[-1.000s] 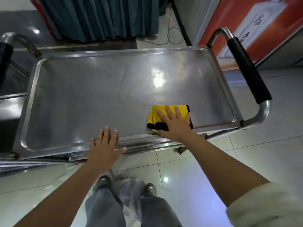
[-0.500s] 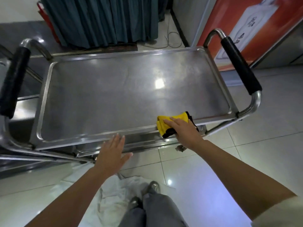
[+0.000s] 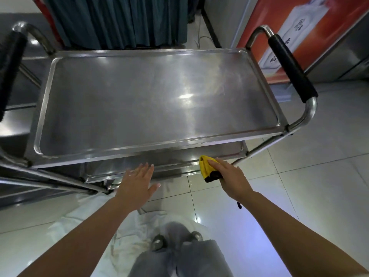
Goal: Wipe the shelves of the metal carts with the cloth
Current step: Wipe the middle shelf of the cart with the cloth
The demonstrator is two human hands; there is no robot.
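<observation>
Stainless steel fills most of the view: a metal cart (image 3: 159,100) with a shallow rimmed top shelf (image 3: 155,104) and, just under its near edge, a lower shelf (image 3: 179,156) of which only a strip shows. A black-sleeved handle (image 3: 291,66) arches over the cart's right end, and another black grip (image 3: 10,72) stands at the left end. Far right, an orange poster (image 3: 279,37) leans against the wall; it shows a white package with dark writing too blurred to read. A dark teal curtain (image 3: 119,21) hangs beyond the cart.

Both bare forearms reach forward from the near edge of the view. The left hand (image 3: 137,182) is held flat, palm down, its fingers (image 3: 145,168) straight and slightly spread — released, holding nothing — with the tips over the near rim of the lower shelf; whether they touch the metal cannot be told. The right hand (image 3: 229,176) is angled inward to the left, its fingers curled over a folded yellow cloth (image 3: 207,168) with a black edge, grasping it. The cloth sits at the near rim of the lower shelf, right of centre, below the top shelf's edge.

On the pale tiled floor (image 3: 299,196) near the person's feet lies a crumpled white sheet (image 3: 119,236) — grey trouser legs and grey shoes (image 3: 159,241) stand over it.
</observation>
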